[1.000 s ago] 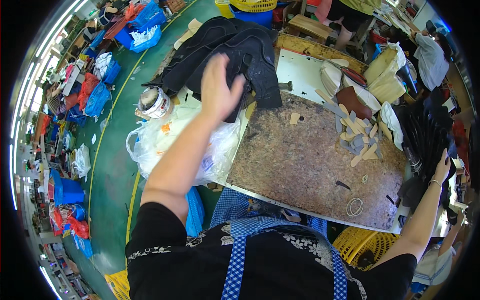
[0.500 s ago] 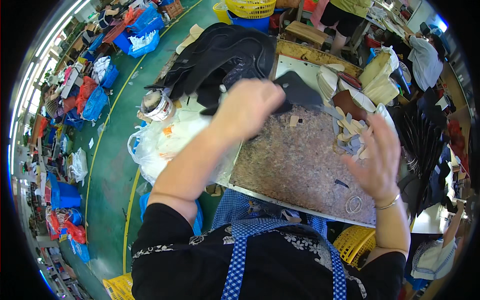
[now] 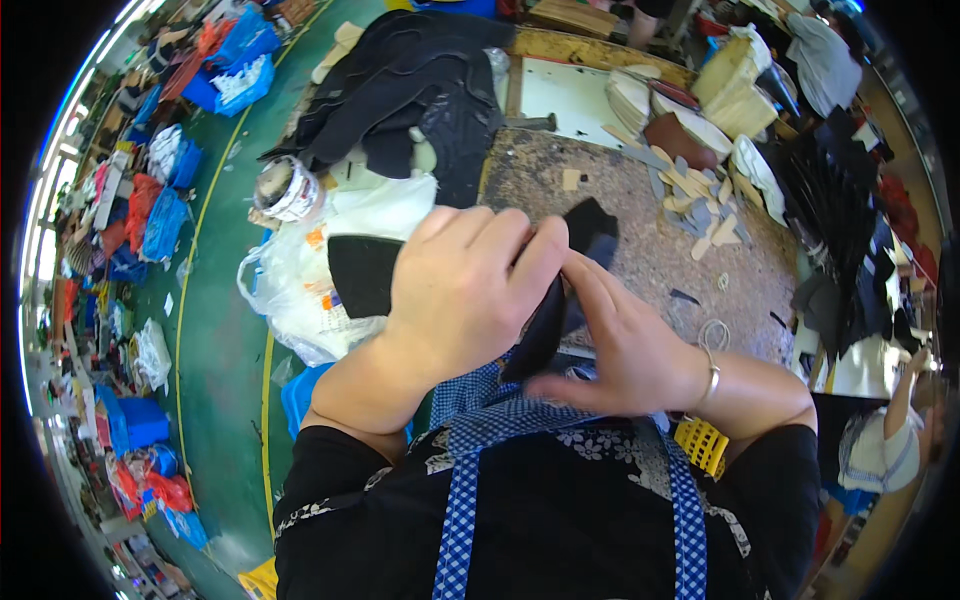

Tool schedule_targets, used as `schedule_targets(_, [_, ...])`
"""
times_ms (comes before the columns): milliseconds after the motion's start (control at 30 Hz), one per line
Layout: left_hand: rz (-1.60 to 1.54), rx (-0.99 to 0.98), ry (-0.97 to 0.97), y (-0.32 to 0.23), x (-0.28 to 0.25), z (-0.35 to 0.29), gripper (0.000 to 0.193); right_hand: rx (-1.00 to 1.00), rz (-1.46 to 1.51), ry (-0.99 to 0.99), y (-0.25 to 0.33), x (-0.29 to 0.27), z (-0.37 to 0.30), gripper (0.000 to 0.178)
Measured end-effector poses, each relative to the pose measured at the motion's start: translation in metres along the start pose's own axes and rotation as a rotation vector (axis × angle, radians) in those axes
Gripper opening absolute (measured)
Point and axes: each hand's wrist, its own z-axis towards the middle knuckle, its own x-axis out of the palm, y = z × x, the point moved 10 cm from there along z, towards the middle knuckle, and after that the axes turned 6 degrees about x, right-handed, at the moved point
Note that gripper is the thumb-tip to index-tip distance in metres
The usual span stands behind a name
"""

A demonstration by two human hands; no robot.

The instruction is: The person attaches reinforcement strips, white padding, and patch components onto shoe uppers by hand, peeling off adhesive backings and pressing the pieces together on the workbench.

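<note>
A black sheet-material piece (image 3: 362,276) is bent between my two hands over the bench's near edge. My left hand (image 3: 465,285) is closed around it, knuckles up, with one end sticking out to the left. My right hand (image 3: 645,345) touches the piece from the right, its fingers stretched toward my left fingertips and its thumb spread apart below. Another end of the piece rises beyond the fingertips, and part of it hangs between the hands. Behind, a large heap of black pieces (image 3: 385,85) lies at the far left of the bench.
A mottled brown work board (image 3: 660,260) carries small grey and tan cut pieces (image 3: 695,200) and a loop of pale cord (image 3: 714,336). A white tub (image 3: 287,190) and plastic bag (image 3: 290,290) sit at left. A yellow basket (image 3: 702,447) stands below right.
Both hands have come down closer to my body. A black piece that lay near the heap is now in my left hand, and my right hand has moved left to meet it.
</note>
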Motion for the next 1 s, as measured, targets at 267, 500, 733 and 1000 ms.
schedule_targets(267, [0.13,0.086,-0.177,-0.006,-0.012,0.036,0.025,-0.036,0.572,-0.383,-0.014,-0.031,0.015,0.053])
schedule_targets(500, [-0.144,0.157,-0.449,-0.009,-0.034,0.008,0.037,0.707,1.52,-0.591,-0.157,0.0,0.005,0.022])
schedule_targets(733, [-1.237,-1.104,0.514,0.017,0.175,-0.132,0.026,0.957,1.475,-0.413,-0.19,0.063,-0.035,0.024])
schedule_targets(1000, [-1.755,-1.343,-0.239,0.012,0.177,-0.138,0.056,0.987,1.432,-0.145,-0.19,0.075,-0.049,0.023])
